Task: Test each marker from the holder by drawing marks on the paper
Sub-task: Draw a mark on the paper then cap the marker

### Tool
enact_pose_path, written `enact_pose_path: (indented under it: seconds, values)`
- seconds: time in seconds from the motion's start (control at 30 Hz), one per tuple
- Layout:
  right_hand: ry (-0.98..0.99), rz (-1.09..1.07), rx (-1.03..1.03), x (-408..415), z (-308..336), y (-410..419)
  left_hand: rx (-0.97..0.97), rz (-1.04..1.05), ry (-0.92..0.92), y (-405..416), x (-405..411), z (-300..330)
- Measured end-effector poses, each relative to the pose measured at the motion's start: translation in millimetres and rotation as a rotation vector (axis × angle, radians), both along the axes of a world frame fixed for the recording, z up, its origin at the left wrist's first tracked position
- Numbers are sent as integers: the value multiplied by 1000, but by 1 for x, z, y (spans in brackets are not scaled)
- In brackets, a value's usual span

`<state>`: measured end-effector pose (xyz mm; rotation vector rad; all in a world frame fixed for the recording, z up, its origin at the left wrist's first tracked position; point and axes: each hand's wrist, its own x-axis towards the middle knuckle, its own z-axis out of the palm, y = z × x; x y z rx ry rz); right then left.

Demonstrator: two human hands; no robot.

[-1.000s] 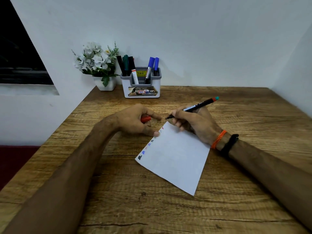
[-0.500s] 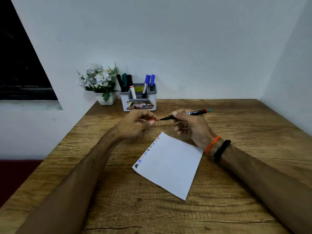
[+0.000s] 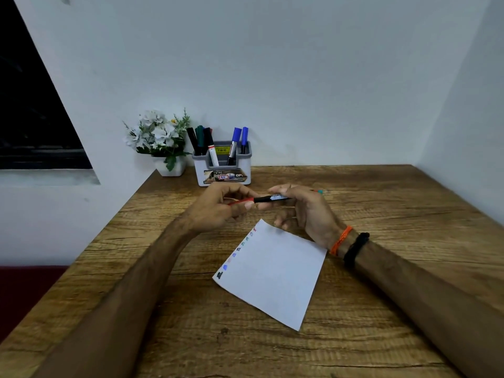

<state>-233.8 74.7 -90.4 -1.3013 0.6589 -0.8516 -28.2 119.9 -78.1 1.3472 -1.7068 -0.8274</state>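
Plain pale walls, rough-grained wooden desk (image 3: 381,214). Recapping step judged in hand: right hand (image 3: 308,211) pinches black marker (image 3: 272,198) barrel, held level above desk; left hand (image 3: 218,211) fingers curled on red cap (image 3: 240,201) at marker tip. Next calls for straight push, then return to holder (image 3: 223,170) at wall. Paper (image 3: 275,274) flat, matte, coloured marks along left edge. Holder grey plastic, boxy, several markers upright.

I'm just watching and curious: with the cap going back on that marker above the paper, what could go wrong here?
The left hand brings the red cap to the marker gripped by the right hand; a miss could ink a finger. Nothing holds the paper now, so a brushing wrist might shift it. Reaching back carelessly could tip the holder.
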Motion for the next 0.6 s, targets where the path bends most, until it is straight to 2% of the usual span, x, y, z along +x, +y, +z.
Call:
enact_pose_path:
  seconds: [0.17,0.27,0.4,0.6]
  values:
    - [50,-125,-149,1,-2,2,0,60,85,0,-1,1]
    - [23,-127,-121,0,-3,2,-5,88,113,0,-1,1]
    - [18,-151,-131,0,-5,-2,-31,114,123,-1,2,2]
    - [80,-171,-289,5,-10,-3,7,139,91,-2,0,-1]
